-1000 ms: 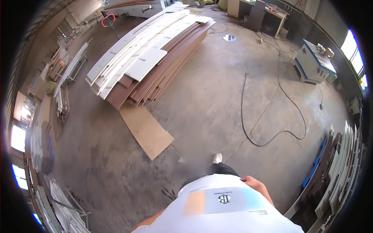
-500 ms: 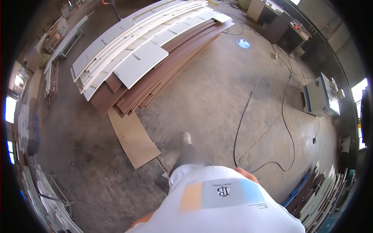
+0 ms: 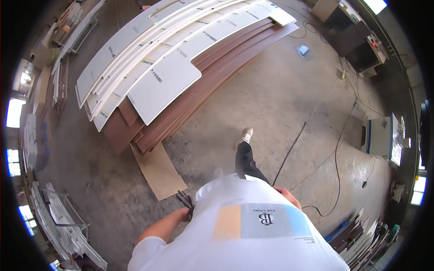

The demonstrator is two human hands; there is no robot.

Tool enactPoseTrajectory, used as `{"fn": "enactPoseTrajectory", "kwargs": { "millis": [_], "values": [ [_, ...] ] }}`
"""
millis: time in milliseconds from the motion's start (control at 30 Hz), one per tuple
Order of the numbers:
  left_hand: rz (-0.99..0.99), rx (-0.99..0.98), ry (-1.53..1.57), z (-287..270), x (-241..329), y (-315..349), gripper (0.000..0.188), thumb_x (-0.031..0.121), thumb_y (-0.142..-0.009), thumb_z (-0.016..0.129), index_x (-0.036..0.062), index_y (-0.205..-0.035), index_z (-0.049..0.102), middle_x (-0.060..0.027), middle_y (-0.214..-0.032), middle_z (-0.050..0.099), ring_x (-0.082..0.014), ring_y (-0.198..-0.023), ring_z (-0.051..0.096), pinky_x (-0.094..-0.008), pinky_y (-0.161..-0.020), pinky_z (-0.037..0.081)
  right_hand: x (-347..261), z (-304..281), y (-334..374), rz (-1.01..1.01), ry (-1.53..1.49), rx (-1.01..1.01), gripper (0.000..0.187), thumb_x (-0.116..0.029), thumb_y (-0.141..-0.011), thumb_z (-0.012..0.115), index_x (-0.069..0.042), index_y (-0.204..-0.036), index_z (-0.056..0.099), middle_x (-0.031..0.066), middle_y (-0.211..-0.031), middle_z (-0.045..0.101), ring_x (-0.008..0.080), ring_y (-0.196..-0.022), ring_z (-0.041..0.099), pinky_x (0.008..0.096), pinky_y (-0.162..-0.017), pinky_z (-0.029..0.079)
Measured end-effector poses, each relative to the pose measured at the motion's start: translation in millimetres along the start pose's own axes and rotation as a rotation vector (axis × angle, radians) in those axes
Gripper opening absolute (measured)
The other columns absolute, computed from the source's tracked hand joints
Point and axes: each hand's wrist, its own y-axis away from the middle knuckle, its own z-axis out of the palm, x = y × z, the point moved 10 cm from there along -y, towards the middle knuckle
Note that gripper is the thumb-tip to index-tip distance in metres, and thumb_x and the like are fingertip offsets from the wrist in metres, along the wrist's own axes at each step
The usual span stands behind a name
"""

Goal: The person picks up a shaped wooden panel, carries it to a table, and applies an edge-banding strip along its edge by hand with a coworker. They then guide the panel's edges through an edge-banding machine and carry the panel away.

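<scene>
My left hand (image 3: 184, 214) is low beside the white shirt (image 3: 248, 239), closed around a dark bundle with thin finger-like ends (image 3: 184, 198). Whether that bundle is a glove or loose strips cannot be made out. On the other side, my right hand (image 3: 285, 195) shows only in part past the shirt's edge, its fingers hidden. One foot in a light shoe (image 3: 247, 132) is stretched out ahead on the concrete floor. Beyond it lies a large stack of white panels (image 3: 167, 86) over brown boards (image 3: 181, 117); neither hand touches them.
A flat tan board (image 3: 160, 174) lies on the floor by the stack's near end. Dark cables (image 3: 337, 167) loop over the floor at right, near a white and blue cabinet (image 3: 383, 137). Long strips lean at lower right (image 3: 361, 241); racked profiles (image 3: 63, 221) stand at lower left.
The panel stack looks larger and nearer. One leg has swung forward. My left forearm and hand have come into view with the dark bundle; my right hand stays at the shirt's edge.
</scene>
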Motion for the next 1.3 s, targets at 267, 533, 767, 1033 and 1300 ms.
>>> {"fn": "enactPoseTrajectory", "kwargs": {
  "millis": [267,533,767,1033,1300],
  "values": [
    [-0.421,-0.082,0.020,-83,107,-177,0.031,0.014,-0.094,0.061,0.0040,-0.120,0.076,-0.0137,-0.114,0.079,-0.0279,-0.098,0.076,-0.0445,-0.095,0.059,-134,-127,-151,0.123,0.208,-0.151,0.039,-0.038,-0.100,0.069,-0.005,-0.118,0.078,0.0010,-0.094,0.074,0.0122,-0.086,0.067,0.0310,-0.075,0.054],
    [-0.586,0.642,0.859,-287,136,-326,0.023,0.025,-0.105,0.061,0.0061,-0.112,0.071,-0.0079,-0.098,0.075,-0.0213,-0.087,0.075,-0.0371,-0.070,0.059,-296,-174,-249,0.036,0.720,-0.252,0.042,-0.044,-0.097,0.069,-0.006,-0.113,0.078,0.0076,-0.097,0.077,0.0207,-0.091,0.071,0.0359,-0.085,0.056],
    [-0.398,0.898,1.362,-425,76,-486,0.025,0.030,-0.105,0.063,0.0066,-0.112,0.066,-0.0082,-0.092,0.074,-0.0214,-0.079,0.073,-0.0379,-0.066,0.058,-382,-214,-325,0.142,0.988,-0.029,0.045,-0.046,-0.095,0.065,-0.007,-0.114,0.078,0.0196,-0.111,0.079,0.0341,-0.107,0.075,0.0412,-0.091,0.057],
    [-0.391,1.319,2.006,-479,26,-585,0.057,0.049,-0.106,0.065,0.0044,-0.140,0.055,-0.0135,-0.131,0.067,-0.0299,-0.114,0.069,-0.0467,-0.090,0.060,-489,-195,-336,0.202,0.987,0.087,0.036,-0.038,-0.094,0.069,-0.007,-0.110,0.077,0.0162,-0.094,0.078,0.0315,-0.090,0.075,0.0399,-0.081,0.057],
    [-0.514,1.433,1.926,-479,80,-531,0.051,0.046,-0.104,0.070,0.0047,-0.133,0.060,-0.0107,-0.119,0.071,-0.0275,-0.094,0.073,-0.0383,-0.071,0.057,-585,-183,-436,-0.038,1.152,-0.025,0.028,-0.037,-0.093,0.071,-0.012,-0.103,0.076,0.0099,-0.087,0.076,0.0286,-0.082,0.074,0.0386,-0.076,0.056]
  ]
}}
